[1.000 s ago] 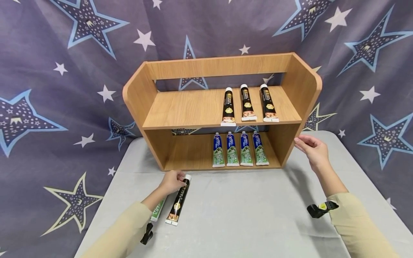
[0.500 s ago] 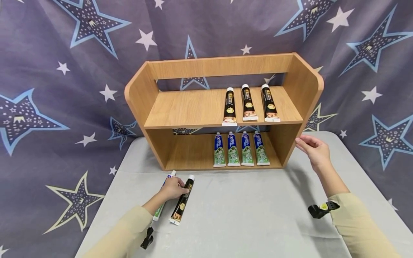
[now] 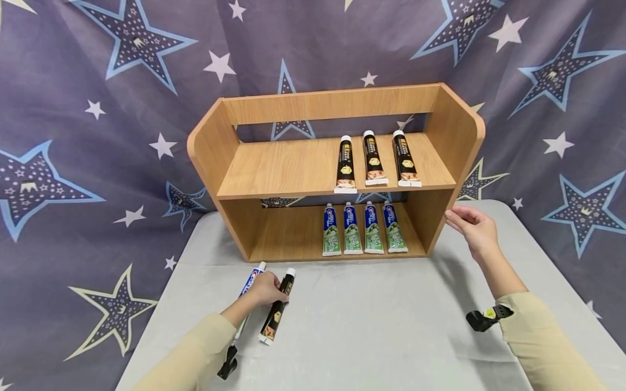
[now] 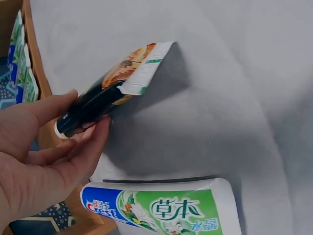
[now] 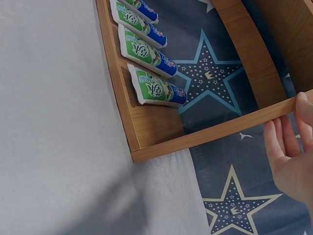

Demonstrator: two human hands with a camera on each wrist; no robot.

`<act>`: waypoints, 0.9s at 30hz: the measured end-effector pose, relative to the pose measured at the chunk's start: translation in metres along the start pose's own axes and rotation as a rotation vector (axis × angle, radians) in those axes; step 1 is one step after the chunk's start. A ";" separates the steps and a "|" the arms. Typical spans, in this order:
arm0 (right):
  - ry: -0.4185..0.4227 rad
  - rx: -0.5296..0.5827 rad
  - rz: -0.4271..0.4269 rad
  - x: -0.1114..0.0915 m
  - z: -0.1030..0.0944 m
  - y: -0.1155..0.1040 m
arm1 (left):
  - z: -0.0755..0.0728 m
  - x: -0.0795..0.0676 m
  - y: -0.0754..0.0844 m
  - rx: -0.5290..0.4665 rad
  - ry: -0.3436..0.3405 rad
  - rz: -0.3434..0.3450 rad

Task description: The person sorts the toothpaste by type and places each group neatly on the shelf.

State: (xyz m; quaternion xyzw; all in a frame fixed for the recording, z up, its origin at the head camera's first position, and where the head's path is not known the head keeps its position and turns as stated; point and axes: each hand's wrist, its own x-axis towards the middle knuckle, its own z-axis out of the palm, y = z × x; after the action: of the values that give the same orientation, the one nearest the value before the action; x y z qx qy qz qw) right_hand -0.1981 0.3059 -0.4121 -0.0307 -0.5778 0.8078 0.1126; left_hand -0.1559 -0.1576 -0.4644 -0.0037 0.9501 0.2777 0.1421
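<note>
My left hand [image 3: 266, 288] pinches a black toothpaste tube [image 3: 277, 316] with a white cap between thumb and fingers. In the left wrist view that black tube [image 4: 115, 81] is tilted, its white crimped end casting a shadow on the cloth. Beside it on the table lies a blue and green toothpaste tube [image 4: 171, 208], partly covered by the left hand and forearm in the head view. My right hand [image 3: 476, 231] grips the front edge of the wooden shelf's right side panel [image 3: 452, 149]; in the right wrist view, thumb and fingers stand on opposite sides of this panel edge [image 5: 220, 129].
Three black toothpaste tubes [image 3: 374, 160] lie on the upper board of the shelf, toward its right. Several blue and green tubes [image 3: 352, 231] are lined up on the lower board. The shelf stands on a grey-white cloth [image 3: 362, 315] before a starry curtain [image 3: 146, 136].
My left hand has shifted slightly right and nearer to me with the black tube, uncovering more of the blue and green tube beside it. The right hand stays on the shelf panel.
</note>
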 end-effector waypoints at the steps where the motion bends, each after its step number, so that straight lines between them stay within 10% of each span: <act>1: 0.000 -0.001 0.001 0.000 0.000 0.000 | -0.001 0.000 0.001 -0.004 -0.005 0.000; 27: -0.015 0.008 -0.001 -0.001 -0.001 0.000 | -0.038 0.013 0.044 -0.636 -0.312 -0.122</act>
State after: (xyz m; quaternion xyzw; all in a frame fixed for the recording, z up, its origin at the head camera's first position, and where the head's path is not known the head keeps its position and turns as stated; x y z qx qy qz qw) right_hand -0.1973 0.3069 -0.4121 -0.0237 -0.5755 0.8102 0.1087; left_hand -0.1821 -0.1400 -0.4138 -0.0618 0.7810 0.5479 0.2934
